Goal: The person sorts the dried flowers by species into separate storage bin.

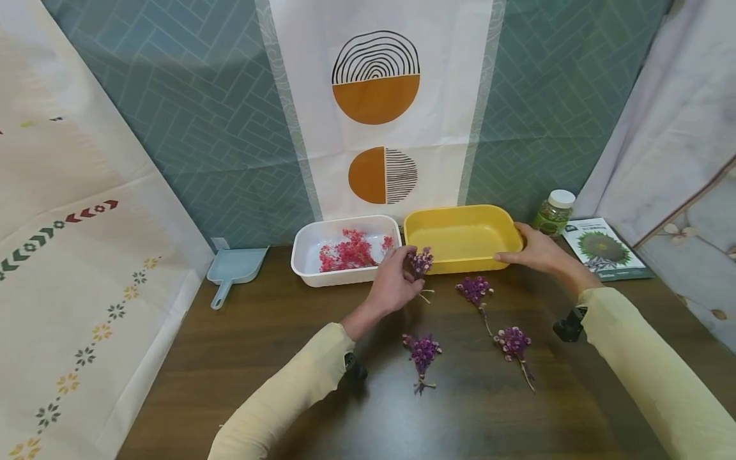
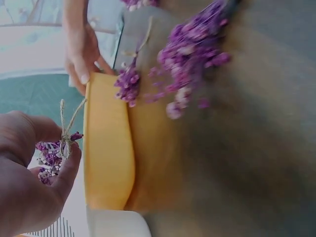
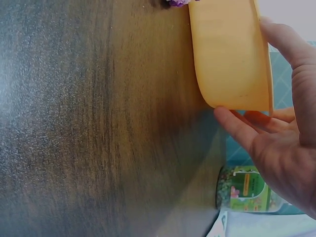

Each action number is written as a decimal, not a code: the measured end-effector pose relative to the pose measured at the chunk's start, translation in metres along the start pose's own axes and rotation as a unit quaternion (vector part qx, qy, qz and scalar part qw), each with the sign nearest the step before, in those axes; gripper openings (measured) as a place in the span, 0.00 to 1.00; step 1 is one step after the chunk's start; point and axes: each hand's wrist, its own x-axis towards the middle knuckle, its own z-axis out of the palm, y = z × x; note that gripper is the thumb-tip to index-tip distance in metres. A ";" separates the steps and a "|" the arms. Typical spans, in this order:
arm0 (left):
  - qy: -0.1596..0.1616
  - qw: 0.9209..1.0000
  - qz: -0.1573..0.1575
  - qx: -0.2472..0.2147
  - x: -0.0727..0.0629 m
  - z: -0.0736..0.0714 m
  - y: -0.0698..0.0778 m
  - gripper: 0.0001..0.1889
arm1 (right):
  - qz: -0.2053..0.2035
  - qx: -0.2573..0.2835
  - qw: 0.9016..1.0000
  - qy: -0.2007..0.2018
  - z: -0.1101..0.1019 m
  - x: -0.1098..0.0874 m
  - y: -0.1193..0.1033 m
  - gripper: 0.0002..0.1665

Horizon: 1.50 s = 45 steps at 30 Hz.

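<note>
Tabletop [image 1: 264,338]: wood-grain, glossy. Yellow tub [image 1: 460,239]: plastic, smooth, low sheen. White tub [image 1: 339,279]: plastic, smooth. Dustpan [image 1: 237,264]: plastic, smooth. Flower bunches [image 1: 422,350]: dry, papery-looking. Twine [image 2: 65,144]: rough, fibrous. Hanging [image 1: 374,137]: printed cloth, matt, creased. Sleeves [image 1: 290,386]: cloth, matt.

Flower bunches [image 1: 422,351], purple flecked with cream, stand out against the dark brown, wood-grained tabletop [image 1: 276,358]. Along its far edge are a plain yellow tray [image 1: 466,239], a white tray [image 1: 345,278] with pinkish-red sprigs [image 1: 349,254] and a pale blue dustpan [image 1: 237,264]; the curtain's side panels [image 1: 230,121] are green with brick-like lines.
</note>
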 end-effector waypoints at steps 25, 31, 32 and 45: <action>0.010 0.992 -0.064 0.112 0.098 0.024 0.010 0.32 | 0.010 0.009 1.000 -0.003 0.000 0.002 0.001 0.65; -0.010 0.991 -0.073 0.116 0.106 0.032 0.007 0.33 | 0.015 0.014 1.000 -0.002 -0.002 0.003 0.002 0.66; -0.012 0.990 -0.074 0.119 0.107 0.033 0.006 0.33 | 0.015 0.014 1.000 -0.003 -0.002 0.003 0.002 0.67; -0.051 0.981 -0.099 0.160 0.116 0.042 -0.001 0.35 | 0.021 0.010 1.000 -0.003 -0.002 0.004 0.002 0.66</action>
